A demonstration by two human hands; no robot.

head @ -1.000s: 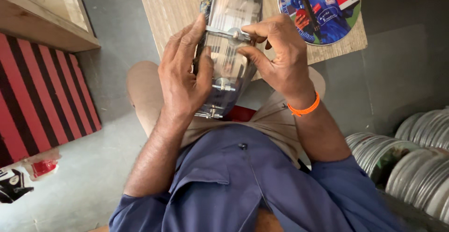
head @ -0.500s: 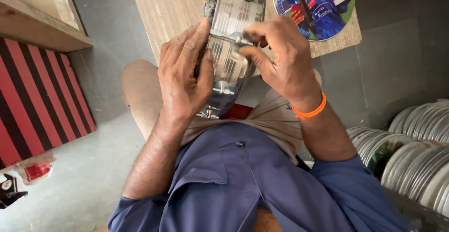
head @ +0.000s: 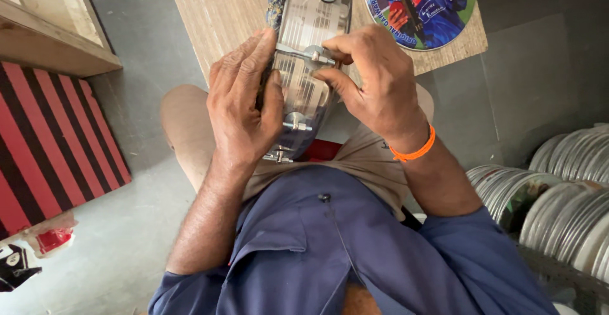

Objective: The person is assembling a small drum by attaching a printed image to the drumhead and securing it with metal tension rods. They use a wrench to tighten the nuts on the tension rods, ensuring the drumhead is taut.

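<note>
Two bare hands hold a small shiny metal drum shell (head: 304, 93) on edge over my lap, and I place everything else from that drum. Nearest me, below the drum, is my blue shirt (head: 336, 251), then beige shorts (head: 355, 163). My left hand (head: 244, 99) wraps the drum's left side, fingers curled over the rim and thumb pressed on the chrome wall, a firm closed hold. My right hand (head: 374, 80), with an orange wristband (head: 415, 151), pinches a tension bolt (head: 314, 53) on the drum's right side between thumb and fingertips.

As to progress, I judge the fitting partly done: several bolts and lugs already sit along the shell, one just below my left thumb (head: 295, 124), others at the near and far ends. The pinched bolt looks like the one in hand. Whether it is tight I cannot tell, nor how many remain on the hidden side.

Beyond the drum lies a pale wooden board (head: 216, 10) with a round printed disc (head: 422, 4) on it, right of the drum's far end. Well to the right stand stacked metal rims (head: 558, 194); well to the left lies a red-and-black striped mat (head: 44, 144).
</note>
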